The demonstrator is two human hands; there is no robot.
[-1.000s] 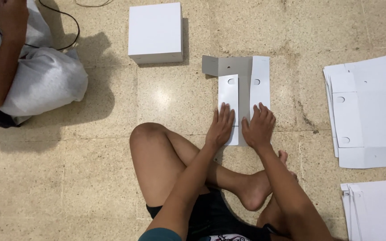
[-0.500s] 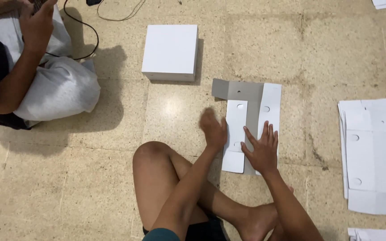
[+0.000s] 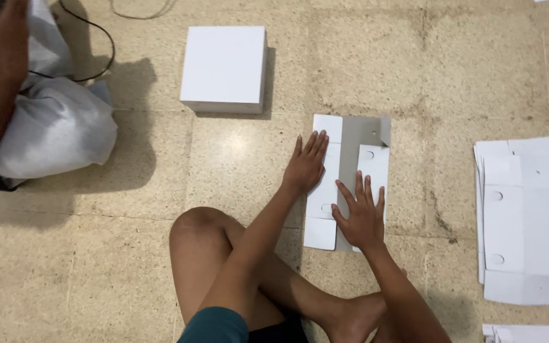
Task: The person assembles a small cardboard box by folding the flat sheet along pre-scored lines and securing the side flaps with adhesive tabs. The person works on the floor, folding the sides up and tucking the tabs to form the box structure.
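Setting: informal floor workspace, likely a home. You sit cross-legged on a speckled terrazzo floor (image 3: 478, 76); stacked flat box blanks (image 3: 535, 216) at right, one finished white box (image 3: 225, 67) at upper centre.

Bare arms and legs, teal shirt hem, dark shorts, bare feet.

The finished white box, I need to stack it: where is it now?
The white box sits on the floor upper left of centre, beyond the left hand and the flat cardboard blank.

You sit on a speckled tan stone floor (image 3: 249, 171). A shiny spot of light sits on it just below the white box (image 3: 225, 68), with a dark shadow beside the box.
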